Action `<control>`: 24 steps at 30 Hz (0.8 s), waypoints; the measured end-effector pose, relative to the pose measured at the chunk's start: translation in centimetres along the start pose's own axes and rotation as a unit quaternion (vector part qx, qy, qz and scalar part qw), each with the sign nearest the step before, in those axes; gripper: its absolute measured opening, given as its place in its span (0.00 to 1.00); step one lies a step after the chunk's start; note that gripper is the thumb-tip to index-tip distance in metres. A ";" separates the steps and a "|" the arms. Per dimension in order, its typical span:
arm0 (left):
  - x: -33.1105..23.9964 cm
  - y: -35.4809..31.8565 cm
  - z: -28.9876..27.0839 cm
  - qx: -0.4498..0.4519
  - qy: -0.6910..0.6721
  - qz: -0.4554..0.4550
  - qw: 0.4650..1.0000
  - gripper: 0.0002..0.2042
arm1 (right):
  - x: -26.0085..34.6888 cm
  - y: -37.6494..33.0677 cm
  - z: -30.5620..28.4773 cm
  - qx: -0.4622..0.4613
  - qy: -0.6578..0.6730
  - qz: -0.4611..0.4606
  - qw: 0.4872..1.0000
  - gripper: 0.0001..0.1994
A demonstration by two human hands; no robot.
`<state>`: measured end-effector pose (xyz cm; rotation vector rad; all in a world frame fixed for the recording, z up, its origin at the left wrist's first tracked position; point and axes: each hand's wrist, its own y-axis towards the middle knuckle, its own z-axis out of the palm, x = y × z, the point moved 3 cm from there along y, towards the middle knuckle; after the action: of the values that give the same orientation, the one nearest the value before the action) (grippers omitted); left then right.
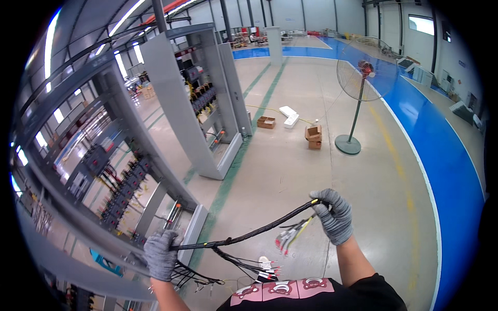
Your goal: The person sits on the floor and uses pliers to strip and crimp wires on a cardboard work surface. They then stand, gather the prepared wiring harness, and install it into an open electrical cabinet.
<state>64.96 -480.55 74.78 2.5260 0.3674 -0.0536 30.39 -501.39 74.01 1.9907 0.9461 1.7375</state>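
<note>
A black wiring harness [249,234] stretches between my two gloved hands above the floor. My left hand [160,255], in a grey knit glove, is closed around its left end beside the open cabinet frame. My right hand [334,215], gloved alike, grips the other end, higher and farther to the right, near a yellow mark on the bundle. From the right end hangs a cluster of loose wires [290,236] with red and white tips and one yellow-green wire. More black branch wires [236,260] with red tips droop from the middle and below my left hand.
On the left stands a grey cabinet frame [199,220] with a row of breakers [124,192]. A second grey cabinet [174,103] is behind it. Farther off are cardboard boxes [314,144], a white power strip [291,121] and a large pedestal fan [348,145]. A blue floor lane [425,135] curves along the right.
</note>
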 end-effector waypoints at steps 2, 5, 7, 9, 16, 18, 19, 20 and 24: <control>1.4 4.8 5.3 0.018 -0.052 0.011 0.998 0.07 | -2.4 3.5 0.2 -0.007 -0.031 0.003 0.999 0.11; 1.4 12.6 11.6 0.059 -0.111 0.078 0.989 0.06 | -4.0 9.7 1.1 -0.019 -0.105 -0.022 0.994 0.11; 1.7 17.1 14.4 0.143 -0.100 0.079 0.981 0.07 | -6.0 13.0 2.4 -0.034 -0.108 -0.051 0.992 0.10; 0.7 21.1 17.0 0.160 -0.169 0.102 0.967 0.08 | -7.8 15.8 2.8 -0.036 -0.100 -0.041 0.994 0.09; -2.3 31.9 27.2 0.280 -0.325 0.074 0.900 0.13 | -19.5 28.2 5.4 -0.053 -0.090 -0.065 0.992 0.10; -2.8 34.6 30.0 0.309 -0.391 0.023 0.866 0.17 | -22.2 32.7 6.9 -0.026 -0.075 -0.091 0.993 0.11; -3.2 36.1 31.3 0.322 -0.423 -0.002 0.847 0.18 | -23.8 34.8 7.7 -0.010 -0.063 -0.096 0.993 0.11; -3.5 37.4 32.7 0.275 -0.429 -0.015 0.860 0.18 | -25.4 36.9 8.6 0.005 -0.051 -0.102 0.993 0.11; -3.3 42.7 35.0 0.180 -0.322 -0.042 0.929 0.16 | -29.8 47.0 12.6 0.075 -0.010 -0.180 0.981 0.12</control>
<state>74.93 -534.68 69.36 2.6509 0.2030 -1.0402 53.83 -553.15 79.39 1.7776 1.3686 1.4821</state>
